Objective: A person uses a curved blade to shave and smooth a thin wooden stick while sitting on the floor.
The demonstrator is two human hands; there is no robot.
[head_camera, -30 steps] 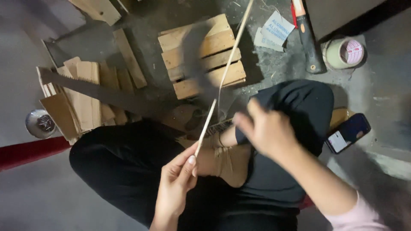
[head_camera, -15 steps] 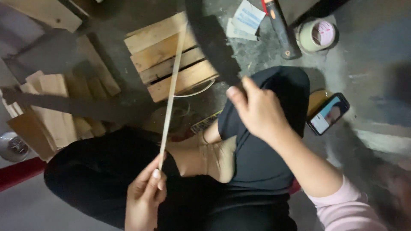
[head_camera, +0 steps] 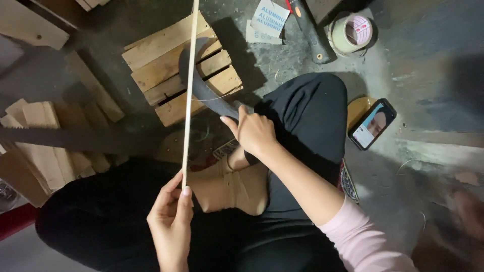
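Note:
My left hand [head_camera: 170, 221] pinches the lower end of a long thin pale wooden strip [head_camera: 189, 90], which runs almost straight up and out of the top of the view. My right hand [head_camera: 253, 132] is closed around the handle of a dark curved blade [head_camera: 197, 75]. The blade arcs up and left from that hand, and its tip meets the strip over a small wooden pallet [head_camera: 151, 60]. Both hands work above my crossed legs in black trousers [head_camera: 302, 111], with a beige-socked foot [head_camera: 234, 189] between them.
A roll of tape [head_camera: 351, 33], a dark tool handle [head_camera: 308, 35] and paper sheets [head_camera: 266, 20] lie at the top right. A phone [head_camera: 373, 124] with a lit screen rests right of my knee. A saw blade [head_camera: 60, 138] and stacked wood planks [head_camera: 40, 151] are at the left.
The strip has swung from a slant to nearly upright. My right hand has come down and left with the curved blade, whose tip now reaches the strip. The view has shifted.

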